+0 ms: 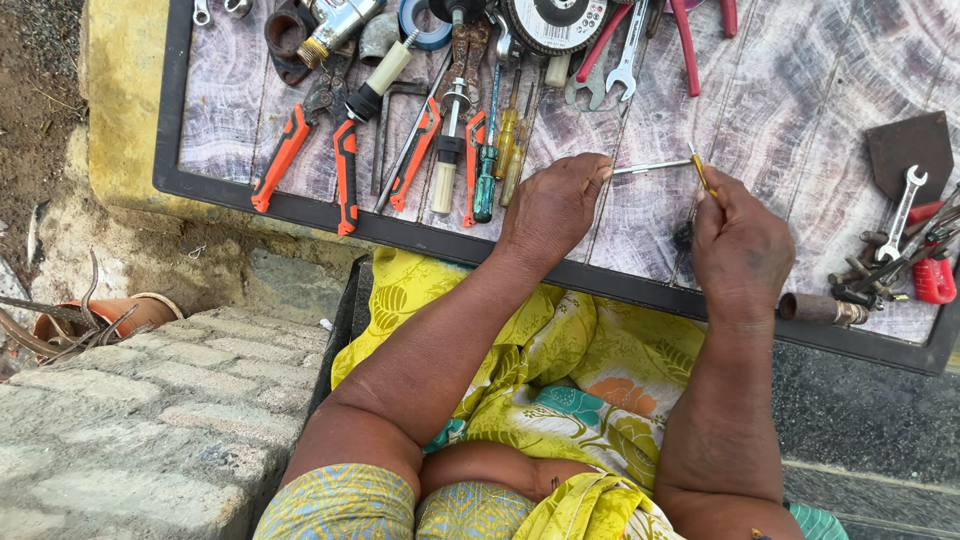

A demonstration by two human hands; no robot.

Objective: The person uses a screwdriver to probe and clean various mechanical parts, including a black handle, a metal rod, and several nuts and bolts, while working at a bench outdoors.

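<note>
Left hand [556, 205] pinched on thin metal rod [650, 167], right hand [740, 245] clamped on yellow tool [702, 172], both over tool-strewn tray [790, 110]

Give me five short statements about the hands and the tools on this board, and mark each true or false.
1. The right hand holds a thin yellow-handled tool. True.
2. The left hand pinches the end of a slim metal rod. True.
3. The orange-handled pliers lie in the person's lap. False: they lie on the board, left of the hands.
4. A silver spanner lies at the board's right side. True.
5. Both hands rest on the yellow cloth. False: they are over the board.
</note>
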